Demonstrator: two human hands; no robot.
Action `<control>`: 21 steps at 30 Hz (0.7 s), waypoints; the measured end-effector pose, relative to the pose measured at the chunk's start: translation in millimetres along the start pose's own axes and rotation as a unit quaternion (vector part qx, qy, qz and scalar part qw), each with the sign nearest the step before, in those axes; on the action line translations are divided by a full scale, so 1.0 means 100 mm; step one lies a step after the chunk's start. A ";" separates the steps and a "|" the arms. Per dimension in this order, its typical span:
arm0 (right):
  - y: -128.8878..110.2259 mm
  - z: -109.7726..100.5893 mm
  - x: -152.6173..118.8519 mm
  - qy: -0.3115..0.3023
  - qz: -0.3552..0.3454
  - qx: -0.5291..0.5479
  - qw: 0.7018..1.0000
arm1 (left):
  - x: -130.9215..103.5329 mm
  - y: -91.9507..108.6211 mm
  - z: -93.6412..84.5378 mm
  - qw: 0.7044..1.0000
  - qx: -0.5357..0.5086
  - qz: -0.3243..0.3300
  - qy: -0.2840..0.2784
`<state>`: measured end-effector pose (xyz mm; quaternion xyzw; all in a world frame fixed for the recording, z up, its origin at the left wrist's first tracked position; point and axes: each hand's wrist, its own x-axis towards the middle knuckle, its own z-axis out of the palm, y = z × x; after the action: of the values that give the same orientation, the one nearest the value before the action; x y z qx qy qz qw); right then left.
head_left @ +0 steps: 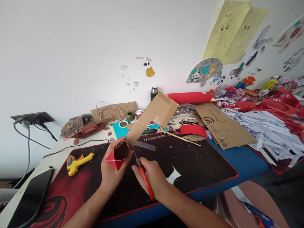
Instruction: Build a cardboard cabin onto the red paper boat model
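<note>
My left hand is wrapped round a small red corrugated cardboard tube, whose dark hollow opening faces me. A long brown cardboard strip rises from the tube's far side, tilted up to the right, with pale print near its wide end. In my right hand is a pair of scissors with red-orange handles. The blades point up and left, against the strip close to the tube's rim. Whether they cut into the strip I cannot tell.
Below lies a black and red desk mat. A yellow glue gun and a black phone are at the left. Flattened cardboard and a heap of white paper strips lie right. More scissors rest on a pink stool.
</note>
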<state>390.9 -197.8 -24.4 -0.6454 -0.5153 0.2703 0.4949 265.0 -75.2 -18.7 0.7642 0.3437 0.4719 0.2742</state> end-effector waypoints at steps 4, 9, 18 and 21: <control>0.01 0.01 0.01 0.001 -0.004 -0.001 1.000 | 0.03 -0.05 -0.03 1.000 -0.013 -0.007 -0.011; 0.04 0.03 0.02 0.004 -0.006 -0.021 1.000 | 0.05 -0.09 -0.05 0.999 -0.021 -0.037 -0.021; 0.05 0.04 0.01 0.004 -0.001 -0.003 1.000 | 0.04 -0.09 -0.03 0.999 -0.026 -0.027 -0.033; 0.02 0.02 0.00 -0.009 0.008 0.010 1.000 | 0.05 -0.04 -0.06 0.999 -0.025 0.001 -0.042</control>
<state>390.1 -197.4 -27.4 -0.6423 -0.5118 0.2848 0.4943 260.1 -67.9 -16.4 0.7764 0.3193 0.4485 0.3067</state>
